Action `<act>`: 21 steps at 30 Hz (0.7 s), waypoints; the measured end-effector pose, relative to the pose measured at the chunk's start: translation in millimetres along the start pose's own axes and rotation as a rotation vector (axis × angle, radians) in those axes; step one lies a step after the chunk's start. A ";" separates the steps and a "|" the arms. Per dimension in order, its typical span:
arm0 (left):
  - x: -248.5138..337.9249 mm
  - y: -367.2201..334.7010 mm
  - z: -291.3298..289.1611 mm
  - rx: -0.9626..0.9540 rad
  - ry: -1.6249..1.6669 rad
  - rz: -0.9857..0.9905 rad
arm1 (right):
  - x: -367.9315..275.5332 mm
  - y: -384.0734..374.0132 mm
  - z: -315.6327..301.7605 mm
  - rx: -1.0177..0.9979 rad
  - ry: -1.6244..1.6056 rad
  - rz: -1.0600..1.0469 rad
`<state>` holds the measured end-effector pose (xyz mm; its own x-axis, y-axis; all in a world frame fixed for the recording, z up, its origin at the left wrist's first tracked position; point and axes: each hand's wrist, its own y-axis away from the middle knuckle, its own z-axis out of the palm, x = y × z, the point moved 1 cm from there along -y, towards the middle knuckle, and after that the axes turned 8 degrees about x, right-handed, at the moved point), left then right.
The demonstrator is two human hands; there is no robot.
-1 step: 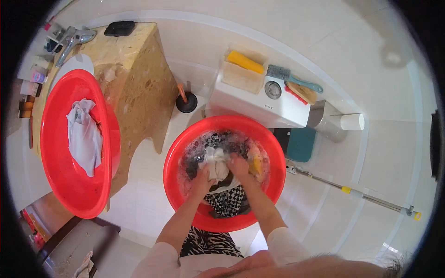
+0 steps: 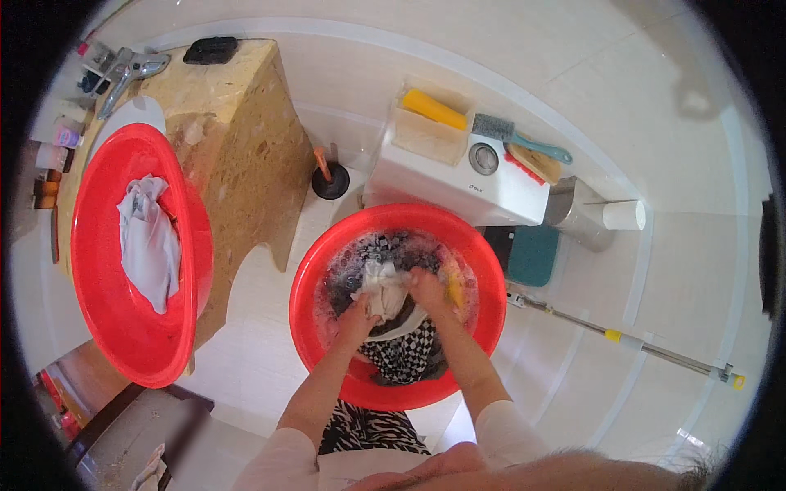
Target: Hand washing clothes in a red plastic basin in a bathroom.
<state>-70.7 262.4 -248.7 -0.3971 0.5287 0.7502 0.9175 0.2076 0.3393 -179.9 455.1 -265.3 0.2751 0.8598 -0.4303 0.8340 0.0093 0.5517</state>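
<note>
Left hand (image 2: 359,317) and right hand (image 2: 426,290) flank white cloth (image 2: 385,288).

A tan, mottled stone vanity counter (image 2: 233,114) stands at left. A glossy pale wall (image 2: 565,41) rises at the far side, behind a white toilet cistern (image 2: 446,184); the pale floor (image 2: 254,319) catches soft light.

A wet-looking white cloth (image 2: 381,288), crumpled and bunched, rises at the middle of a round red basin (image 2: 490,296). Black-and-white checkered fabric (image 2: 409,350) spreads in folds toward the basin's near side, its pale band curving just below the white bundle. Foamy water (image 2: 327,307) fills the basin's far half.
</note>
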 end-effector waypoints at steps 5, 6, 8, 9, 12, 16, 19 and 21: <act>-24.8 4.7 -26.1 0.223 0.064 0.001 | 4.8 -0.4 -31.7 0.579 -0.402 -0.079; -14.5 7.4 -24.7 0.139 -0.012 0.042 | 1.8 5.3 -36.9 0.691 -0.385 -0.136; 18.2 4.0 -20.5 -0.020 -0.161 0.144 | 7.9 9.0 -21.7 0.635 -0.033 -0.323; -2.7 1.1 -16.1 0.007 -0.190 0.307 | -20.6 9.8 -1.5 0.576 0.024 -0.439; 16.5 -21.4 16.2 -0.104 -0.193 0.421 | 2.7 -9.6 24.6 0.493 0.160 -0.441; 20.9 -57.3 76.2 -0.078 -0.240 0.045 | 48.6 -25.3 31.2 0.671 0.203 -0.256; -99.8 -96.6 71.0 -0.040 -0.560 0.195 | -49.8 26.9 72.6 0.589 -0.139 -0.388; -122.5 -95.0 88.2 0.097 -0.567 0.449 | -43.9 55.7 97.5 0.563 -0.176 -0.561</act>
<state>-107.1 250.4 -422.9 0.0673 0.9197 0.3867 0.9974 -0.0713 -0.0040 -98.9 368.1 -285.3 -0.2229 0.7104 -0.6676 0.9727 0.1162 -0.2011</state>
